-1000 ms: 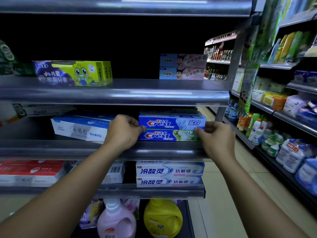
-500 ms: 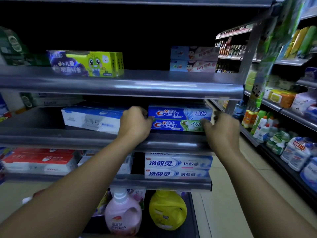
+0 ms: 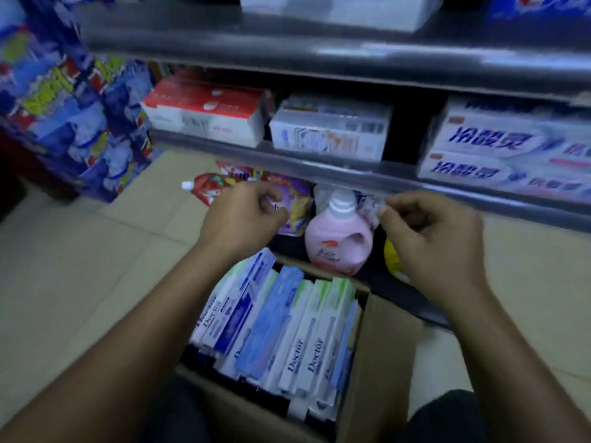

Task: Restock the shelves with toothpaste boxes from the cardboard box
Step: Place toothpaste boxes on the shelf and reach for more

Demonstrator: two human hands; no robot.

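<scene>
A person's two bare hands hung above an open cardboard box [image 3: 385,340] set on the shop floor directly in front of the shelving, apparently placed there so that stock could go straight from carton to shelf. The toothpaste boxes [image 3: 281,324] stood on edge inside it, packed side by side with their long faces showing, an arrangement that seemed meant to let one be pulled out without disturbing its neighbours. The left hand [image 3: 243,215] and the right hand [image 3: 428,231] were each in the air with fingers loosely curled, gripping nothing and touching neither the carton nor the shelf rail [image 3: 319,169] just beyond them. Motion blur hid the exact set of the fingertips. On the shelf above the rail lay red-and-white boxes [image 3: 208,113], a white pack [image 3: 329,129] and, to the right, stacked boxes with blue lettering [image 3: 511,155], their long faces turned out toward shoppers. On the lowest level behind the carton stood a pink bottle [image 3: 339,241], with a yellow bottle [image 3: 394,265] partly hidden by the right wrist.
</scene>
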